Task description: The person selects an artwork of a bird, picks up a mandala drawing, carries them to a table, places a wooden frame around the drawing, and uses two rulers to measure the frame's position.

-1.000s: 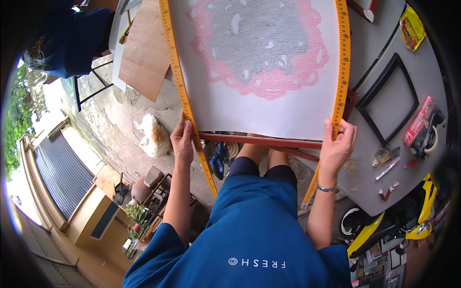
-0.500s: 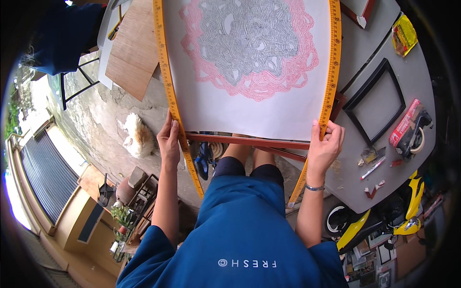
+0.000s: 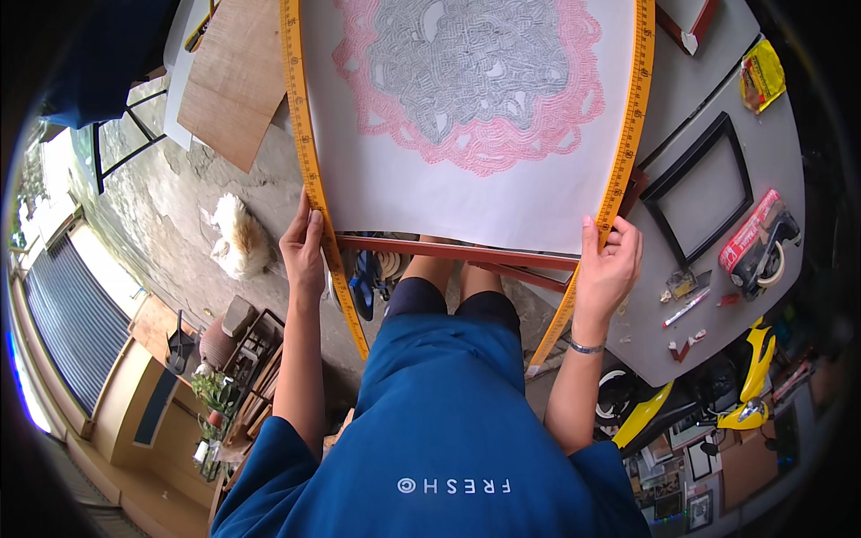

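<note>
My left hand [image 3: 303, 240] has thumb and fingers pinched narrow on the outer edge of the left yellow measuring strip [image 3: 303, 134], and my right hand [image 3: 612, 255] pinches the right yellow measuring strip [image 3: 633, 99] the same way, its thumb reaching toward the near right corner of the paper sheet [image 3: 457, 206]. The two strips lie along the sheet's left and right edges and run past its near edge toward me. Between them the sheet carries a drawing [image 3: 475, 81] in dark grey with a scalloped pinkish-red border, well in from the near edge. A reddish-brown bar [image 3: 457, 250] crosses just beyond that edge, on my side. To the right is a grey table [image 3: 650, 345]: a black frame [image 3: 664, 226] lies flat on it, tilted, near its left edge; a red packet [image 3: 752, 224] and a black tape dispenser [image 3: 769, 260] touch near the right edge; a white marker [image 3: 686, 308] lies toward the near corner; a yellow packet [image 3: 762, 76] sits farther off, by the right edge. A yellow motorbike [image 3: 647, 417] stands beyond the near edge. Left of me, a white-and-tan furry animal [image 3: 240, 238] lies on the concrete floor [image 3: 193, 278], near a wooden board [image 3: 235, 85].
</note>
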A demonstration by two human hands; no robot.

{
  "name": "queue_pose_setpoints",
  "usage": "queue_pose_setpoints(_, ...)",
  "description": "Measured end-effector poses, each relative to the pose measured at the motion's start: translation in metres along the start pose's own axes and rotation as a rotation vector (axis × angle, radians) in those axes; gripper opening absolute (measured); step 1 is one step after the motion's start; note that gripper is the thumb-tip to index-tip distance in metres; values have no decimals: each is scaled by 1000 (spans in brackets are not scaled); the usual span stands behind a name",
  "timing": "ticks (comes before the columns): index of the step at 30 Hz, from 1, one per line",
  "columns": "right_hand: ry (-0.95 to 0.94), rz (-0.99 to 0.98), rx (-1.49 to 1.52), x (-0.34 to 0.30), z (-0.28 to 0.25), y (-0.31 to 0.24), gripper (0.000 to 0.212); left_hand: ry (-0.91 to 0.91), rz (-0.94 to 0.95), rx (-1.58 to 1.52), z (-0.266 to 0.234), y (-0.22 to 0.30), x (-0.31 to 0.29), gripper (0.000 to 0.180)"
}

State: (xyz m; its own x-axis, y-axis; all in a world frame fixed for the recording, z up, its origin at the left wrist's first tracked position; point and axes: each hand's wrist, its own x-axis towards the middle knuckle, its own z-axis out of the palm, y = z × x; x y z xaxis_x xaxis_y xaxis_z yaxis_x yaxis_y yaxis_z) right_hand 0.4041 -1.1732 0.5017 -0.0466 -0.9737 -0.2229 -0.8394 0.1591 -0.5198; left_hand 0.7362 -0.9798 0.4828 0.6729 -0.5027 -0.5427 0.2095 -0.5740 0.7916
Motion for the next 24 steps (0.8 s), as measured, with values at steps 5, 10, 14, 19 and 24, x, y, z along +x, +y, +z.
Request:
queue_pose_setpoints(5,-65,55,-15,-3,-9,-7,36,1,-33,-14,1,3,-1,48)
queue_pose_setpoints(10,-159,140,-131,-25,-23,0,39,11,-53,-7,-4,-3,-1,47)
queue_pose_setpoints(14,-112,43,-114,-43,-20,20,35,4,-13,-37,-2,-2,0,47)
queue_pose_setpoints(19,-72,56,10,-49,-15,22,27,5,4,22,-2,-5,1,48)
queue_pose_setpoints(24,-91,20,-47,-50,-17,25,30,10,-58,-59,-4,-6,1,46)
